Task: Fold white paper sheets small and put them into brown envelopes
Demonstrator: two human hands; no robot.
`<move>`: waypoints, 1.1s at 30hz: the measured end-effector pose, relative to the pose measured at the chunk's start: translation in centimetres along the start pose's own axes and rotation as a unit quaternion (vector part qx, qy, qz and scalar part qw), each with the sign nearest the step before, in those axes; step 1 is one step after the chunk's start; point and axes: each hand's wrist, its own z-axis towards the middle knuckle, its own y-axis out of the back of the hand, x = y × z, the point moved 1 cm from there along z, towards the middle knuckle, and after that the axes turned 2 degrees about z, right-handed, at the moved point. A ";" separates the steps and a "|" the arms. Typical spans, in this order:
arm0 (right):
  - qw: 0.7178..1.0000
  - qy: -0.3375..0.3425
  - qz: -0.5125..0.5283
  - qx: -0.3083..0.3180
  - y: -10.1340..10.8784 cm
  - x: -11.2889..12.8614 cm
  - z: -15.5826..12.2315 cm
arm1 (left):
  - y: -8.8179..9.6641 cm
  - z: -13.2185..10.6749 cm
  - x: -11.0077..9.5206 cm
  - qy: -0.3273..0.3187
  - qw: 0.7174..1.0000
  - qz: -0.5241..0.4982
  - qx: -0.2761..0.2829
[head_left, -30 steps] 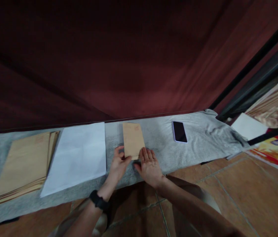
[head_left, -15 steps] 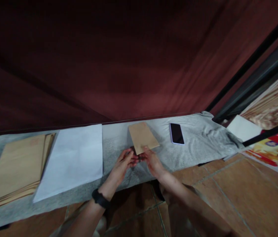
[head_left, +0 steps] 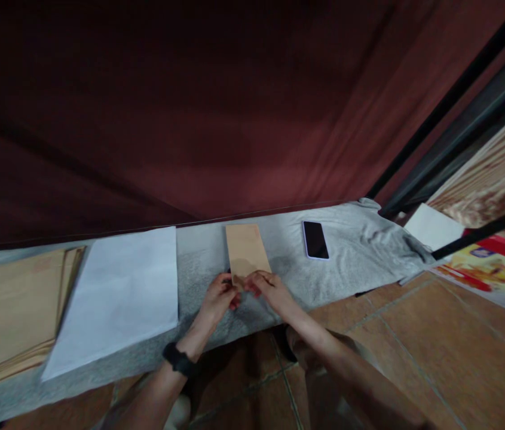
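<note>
A small brown paper envelope (head_left: 247, 248) is in front of me over the grey cloth, its near end between my hands. My left hand (head_left: 220, 298), with a black band on its wrist, closes its fingers at the near left corner. Curled over the near right edge are the fingers of my right hand (head_left: 271, 291). The fingertips partly cover the near end, so what they do there is not fully visible. To the right of the envelope lies a phone (head_left: 316, 240) with a dark screen and a pale purple case.
On the left of the grey cloth (head_left: 198, 254) are a stack of large brown envelopes (head_left: 19, 298) and white paper sheets (head_left: 118, 298). A dark red curtain (head_left: 234, 149) hangs behind. Black bars, a white sheet (head_left: 434, 227) and a colourful printed box (head_left: 494, 266) stand at right.
The small envelope has turned straighter, and its near end now sits lower between my hands. My right hand has its fingers bent further over the edge. The view has shifted slightly.
</note>
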 end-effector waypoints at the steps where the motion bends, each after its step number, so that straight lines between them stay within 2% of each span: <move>1: 0.994 0.053 -0.092 -0.037 0.0 -0.1 0.2 | 0.0 0.1 0.1 0.003 1.000 0.007 0.002; 3: 0.952 0.121 -0.278 -0.050 -0.4 -0.8 0.5 | -0.1 0.2 0.1 0.007 1.000 0.008 0.010; 5: 0.905 0.139 -0.401 -0.035 -1.0 -2.0 0.5 | -0.1 0.2 0.1 0.011 1.000 0.007 0.021; 9: 0.859 0.144 -0.488 -0.056 -2.0 -4.3 0.1 | -0.2 0.3 0.0 0.020 1.000 0.003 0.023; 14: 0.845 0.133 -0.506 -0.108 -1.9 -5.3 -0.3 | -0.3 0.5 0.2 0.020 1.000 0.009 0.003; 20: 0.844 0.065 -0.508 -0.162 0.2 -6.1 -0.2 | -0.2 0.5 0.1 0.028 1.000 0.008 0.008; 25: 0.853 0.040 -0.495 -0.159 1.4 -5.4 0.2 | -0.5 0.3 -0.2 -0.005 1.000 -0.006 -0.007; 28: 0.855 0.033 -0.479 -0.198 2.9 -4.3 0.9 | -1.0 0.2 -0.6 -0.028 0.999 -0.021 0.011; 30: 0.836 0.014 -0.485 -0.258 4.9 -3.6 1.4 | -1.6 0.2 -0.8 -0.037 0.999 -0.029 0.023; 33: 0.786 -0.042 -0.511 -0.345 8.6 -3.4 1.9 | -2.7 0.6 -0.9 -0.040 0.998 -0.036 0.027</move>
